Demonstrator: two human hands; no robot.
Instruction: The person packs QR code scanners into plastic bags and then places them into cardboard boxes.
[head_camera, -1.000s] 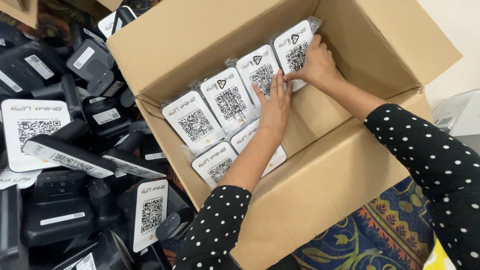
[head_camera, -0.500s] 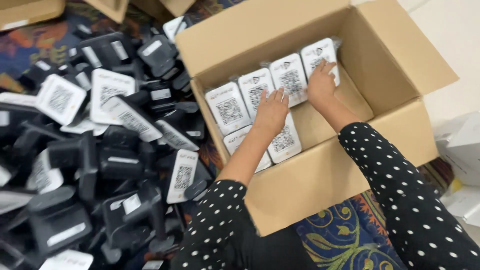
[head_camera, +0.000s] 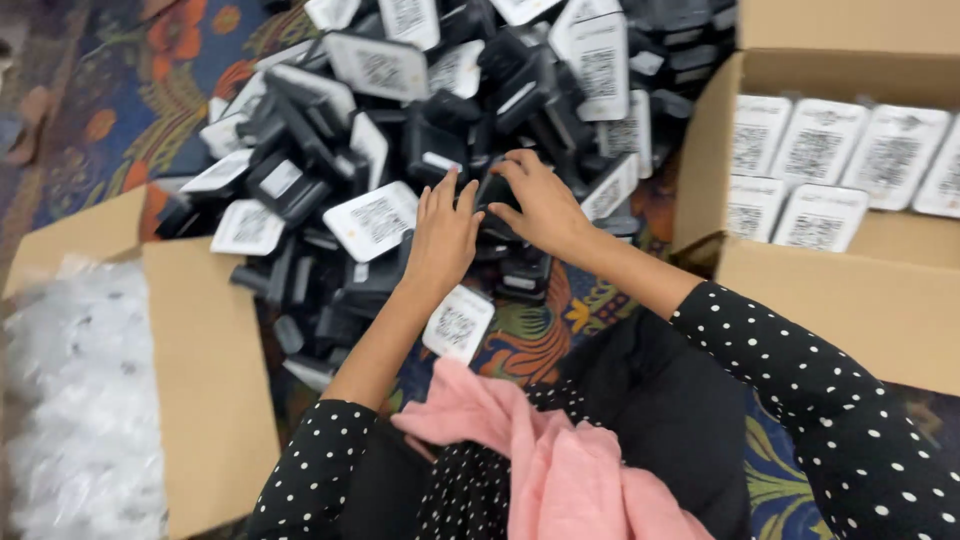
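Both hands reach into the heap of black stands with white coded faces (head_camera: 440, 120) spread over the patterned carpet (head_camera: 120, 110) in the upper middle of the frame. The left hand (head_camera: 442, 235) lies flat, fingers spread and open, on a dark stand (head_camera: 380, 275) — holding nothing. The right hand (head_camera: 540, 205) curls over another black stand (head_camera: 505, 200); whether it grips it, I cannot tell. Better, I judge, to lift one stand clear by its base than drag neighbours along — both forearms angle up from the lower frame.

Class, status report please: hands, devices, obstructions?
Left hand and right hand resting on pile of black devices. Neither visibly gripping one. Cardboard box alongside, part-filled.
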